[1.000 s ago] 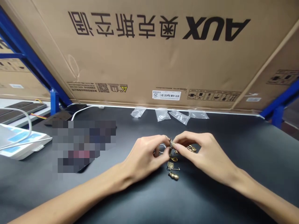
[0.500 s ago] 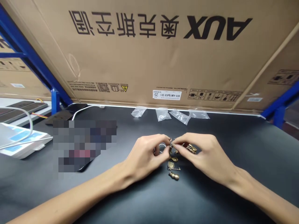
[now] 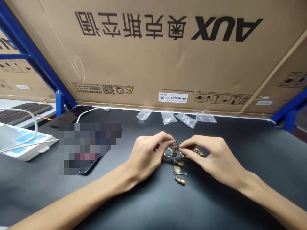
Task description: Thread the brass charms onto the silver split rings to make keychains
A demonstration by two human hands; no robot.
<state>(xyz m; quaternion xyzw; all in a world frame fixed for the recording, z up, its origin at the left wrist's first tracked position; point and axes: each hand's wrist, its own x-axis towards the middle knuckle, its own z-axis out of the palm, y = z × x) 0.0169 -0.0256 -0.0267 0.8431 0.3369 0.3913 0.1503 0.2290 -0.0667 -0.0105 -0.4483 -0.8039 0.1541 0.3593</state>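
My left hand (image 3: 147, 153) pinches a silver key ring (image 3: 170, 149) just above the black table (image 3: 216, 198). Meeting it from the right, my right hand (image 3: 211, 156) pinches a small brass charm (image 3: 175, 152) at the ring. Several more brass charms lie on the table right below the fingers: a flat one (image 3: 179, 163), one with a pin (image 3: 179, 172) and a gourd-shaped one (image 3: 180, 181). Another brass piece (image 3: 199, 152) shows under my right hand's fingers.
A large cardboard box (image 3: 153, 54) stands along the table's far edge, with several small clear plastic bags (image 3: 177, 117) in front of it. A blurred-out dark device (image 3: 86, 147) lies at left, a white cable (image 3: 91, 111) behind it. White packets (image 3: 24, 143) and blue shelf posts (image 3: 59, 102) stand further left.
Both hands stayed together over the charms. The ring has turned so that its loop now shows more fully, and the fingers have shifted slightly on it.
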